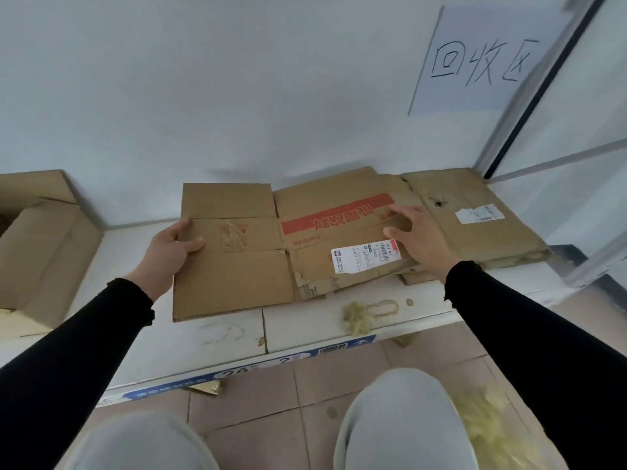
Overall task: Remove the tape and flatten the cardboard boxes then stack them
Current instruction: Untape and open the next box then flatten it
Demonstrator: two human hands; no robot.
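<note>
A flattened cardboard box with a red printed band and a white shipping label lies on a low white ledge. My left hand grips its left edge, thumb on top. My right hand hovers open, fingers spread, over the box's right end. That end overlaps a stack of flattened boxes by the right corner. A crumpled wad of removed tape lies on the ledge in front.
Two unflattened brown boxes stand at the left against the white wall. A paper sign hangs on the wall upper right. A glass partition frame bounds the right. More crumpled tape lies on the tiled floor by my knees.
</note>
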